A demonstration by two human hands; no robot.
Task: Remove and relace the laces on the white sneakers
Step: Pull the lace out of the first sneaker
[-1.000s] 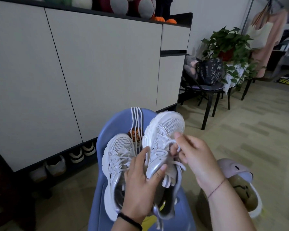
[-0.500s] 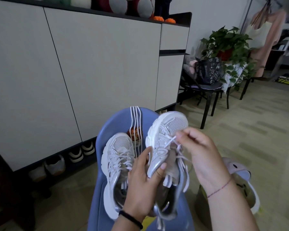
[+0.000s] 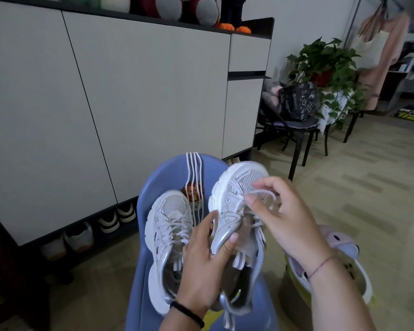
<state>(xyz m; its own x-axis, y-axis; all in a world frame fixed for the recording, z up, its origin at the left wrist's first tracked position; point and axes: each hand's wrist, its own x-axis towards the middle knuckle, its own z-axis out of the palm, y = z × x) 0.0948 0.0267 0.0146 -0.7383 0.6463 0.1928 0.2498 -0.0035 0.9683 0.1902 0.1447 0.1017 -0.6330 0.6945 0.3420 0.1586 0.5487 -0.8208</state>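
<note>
Hovering over a blue chair (image 3: 167, 173), left hand (image 3: 204, 266) grips sneaker (image 3: 232, 187), right hand (image 3: 287, 216) pinches its lace (image 3: 264, 192).

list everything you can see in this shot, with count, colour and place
chair: one, blue, foreground
held sneaker: one, white and silver, in both hands
lying sneaker: one, white and silver, laced, on the chair
loose lace strands: four, white, draped over the chair back
cabinet: one, off-white, left
shoes: several, pale, under the cabinet
plant: one, green, back right
bag: one, black, beside the plant
left hand: grips the held sneaker
right hand: pinches its lace
</note>
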